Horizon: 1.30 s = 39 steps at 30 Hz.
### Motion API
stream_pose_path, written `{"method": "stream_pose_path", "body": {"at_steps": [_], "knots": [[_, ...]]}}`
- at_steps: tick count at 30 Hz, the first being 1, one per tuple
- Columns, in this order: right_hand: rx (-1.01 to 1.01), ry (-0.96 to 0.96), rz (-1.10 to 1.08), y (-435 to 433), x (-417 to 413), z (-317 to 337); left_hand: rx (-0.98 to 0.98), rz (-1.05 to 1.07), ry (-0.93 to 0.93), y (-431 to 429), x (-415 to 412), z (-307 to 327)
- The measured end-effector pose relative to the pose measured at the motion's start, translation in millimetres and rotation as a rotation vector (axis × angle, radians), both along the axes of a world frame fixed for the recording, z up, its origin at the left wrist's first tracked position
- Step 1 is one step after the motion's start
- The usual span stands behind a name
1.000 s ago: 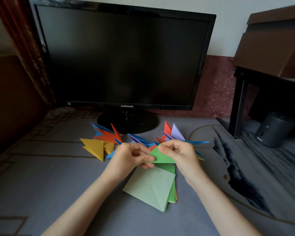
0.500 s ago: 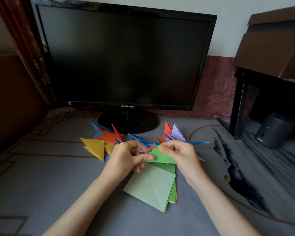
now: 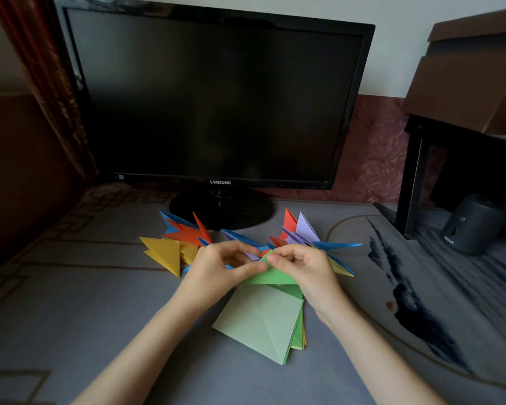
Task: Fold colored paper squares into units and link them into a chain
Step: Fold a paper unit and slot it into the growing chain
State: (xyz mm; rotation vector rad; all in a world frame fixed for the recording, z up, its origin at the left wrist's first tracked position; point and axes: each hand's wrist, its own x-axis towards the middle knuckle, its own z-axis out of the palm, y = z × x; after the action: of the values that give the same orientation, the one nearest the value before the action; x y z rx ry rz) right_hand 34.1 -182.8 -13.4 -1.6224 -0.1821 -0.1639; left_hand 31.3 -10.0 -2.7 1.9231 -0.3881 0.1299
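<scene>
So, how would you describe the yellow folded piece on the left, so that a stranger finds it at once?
Start at the black monitor and look down to the table in front of its stand, where pointed paper units lie in a row. The yellow unit ends that row on the left, beside the left hand; its neighbours are orange and blue.

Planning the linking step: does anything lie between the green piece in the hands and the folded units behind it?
Nothing visible: the left hand and right hand pinch the green piece; the folded units lie directly behind them.
</scene>
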Motion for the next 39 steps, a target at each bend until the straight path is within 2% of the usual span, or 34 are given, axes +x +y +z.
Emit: {"method": "stream_pose_path", "body": {"at_steps": [4, 8, 12, 21, 25, 29, 31, 39], "knots": [[-0.035, 0.036, 0.025, 0, -1, 1, 0.054, 0.014, -0.001, 5, 8, -5], [-0.232, 0.018, -0.036, -3, -2, 0, 0.151, 0.217, -0.102, 24, 20, -7], [-0.395, -0.003, -0.032, -4, -3, -2, 0.248, 0.385, -0.103, 35, 28, -18], [-0.755, -0.12, 0.135, -5, -12, -1, 0.323, 0.507, -0.038, 42, 33, -26], [-0.822, -0.106, 0.166, -6, -9, -3, 0.318, 0.513, -0.086, 40, 30, -24], [-0.855, -0.099, 0.164, -6, -8, -2, 0.342, 0.51, -0.255, 38, 26, -20], [-0.859, -0.088, 0.168, -6, -8, -2, 0.291, 0.487, -0.278, 37, 25, -18], [-0.735, -0.097, 0.07, -4, -7, -3, 0.221, 0.185, -0.265, 19, 17, -14]]}}
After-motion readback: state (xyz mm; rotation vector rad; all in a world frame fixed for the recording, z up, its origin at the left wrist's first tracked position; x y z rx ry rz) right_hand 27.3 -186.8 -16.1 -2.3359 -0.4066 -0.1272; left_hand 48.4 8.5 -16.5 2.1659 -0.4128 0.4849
